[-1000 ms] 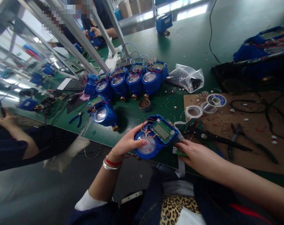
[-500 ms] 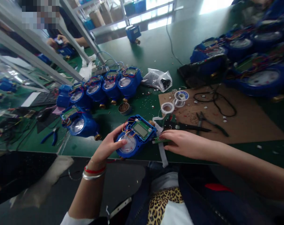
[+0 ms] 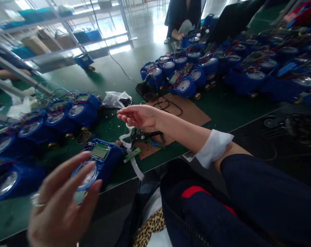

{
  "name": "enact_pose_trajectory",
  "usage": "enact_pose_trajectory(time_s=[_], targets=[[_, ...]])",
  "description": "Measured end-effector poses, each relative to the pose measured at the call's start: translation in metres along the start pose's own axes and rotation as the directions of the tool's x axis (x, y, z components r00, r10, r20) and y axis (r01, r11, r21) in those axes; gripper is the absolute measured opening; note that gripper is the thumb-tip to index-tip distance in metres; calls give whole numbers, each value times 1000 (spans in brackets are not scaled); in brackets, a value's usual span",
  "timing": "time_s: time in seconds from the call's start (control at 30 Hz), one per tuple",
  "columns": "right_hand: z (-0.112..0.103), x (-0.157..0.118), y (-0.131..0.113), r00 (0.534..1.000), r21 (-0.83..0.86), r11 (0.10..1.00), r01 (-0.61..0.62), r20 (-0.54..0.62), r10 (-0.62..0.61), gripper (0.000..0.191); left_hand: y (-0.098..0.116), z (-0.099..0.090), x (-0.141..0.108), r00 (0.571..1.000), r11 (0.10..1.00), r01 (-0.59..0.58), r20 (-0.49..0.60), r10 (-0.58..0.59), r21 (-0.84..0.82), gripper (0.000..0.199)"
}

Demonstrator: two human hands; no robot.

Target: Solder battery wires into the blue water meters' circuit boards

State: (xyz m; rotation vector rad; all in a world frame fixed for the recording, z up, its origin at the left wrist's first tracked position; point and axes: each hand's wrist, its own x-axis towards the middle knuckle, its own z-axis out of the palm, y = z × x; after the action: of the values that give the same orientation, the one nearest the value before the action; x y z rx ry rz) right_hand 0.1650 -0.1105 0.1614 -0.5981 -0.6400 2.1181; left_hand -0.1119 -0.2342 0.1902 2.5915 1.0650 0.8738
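Observation:
My left hand (image 3: 65,202) is raised at the lower left, slightly blurred, with its fingers apart and nothing in them. Just beyond its fingertips a blue water meter (image 3: 110,163) lies on the bench, its small display uncovered, and the hand hides part of its dial. My right hand (image 3: 138,116) hovers over the bench, fingers loosely stretched to the left, with nothing visible in it. Below that hand are dark-handled pliers (image 3: 145,136), a small green circuit board (image 3: 133,155) and a white strip of tape (image 3: 137,168).
A row of blue meters (image 3: 83,111) stands at the left, beside a small round tin (image 3: 83,137). Many more meters (image 3: 185,85) fill the right side. A plastic bag (image 3: 116,99) and a cardboard sheet (image 3: 194,111) lie mid-bench. Another person (image 3: 183,20) is at the far side.
My left hand has let go of the blue meter and lifted away. My right hand has left the green circuit board and risen above the bench. The view has swung to the right.

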Motion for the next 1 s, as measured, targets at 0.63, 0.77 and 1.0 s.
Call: enact_pose_trajectory(time_s=[0.63,0.77,1.0], targets=[[47,16,43,988,94,993,-67,-130,79,21,152,170,55,598,603,-798,110,794,-11,62],[38,9,36,980,120,992,-36,-189,59,22,162,157,58,587,600,-796,141,797,-80,62],[52,11,41,984,133,991,-5,-174,28,24,176,150,63,704,724,-687,189,685,-62,58]])
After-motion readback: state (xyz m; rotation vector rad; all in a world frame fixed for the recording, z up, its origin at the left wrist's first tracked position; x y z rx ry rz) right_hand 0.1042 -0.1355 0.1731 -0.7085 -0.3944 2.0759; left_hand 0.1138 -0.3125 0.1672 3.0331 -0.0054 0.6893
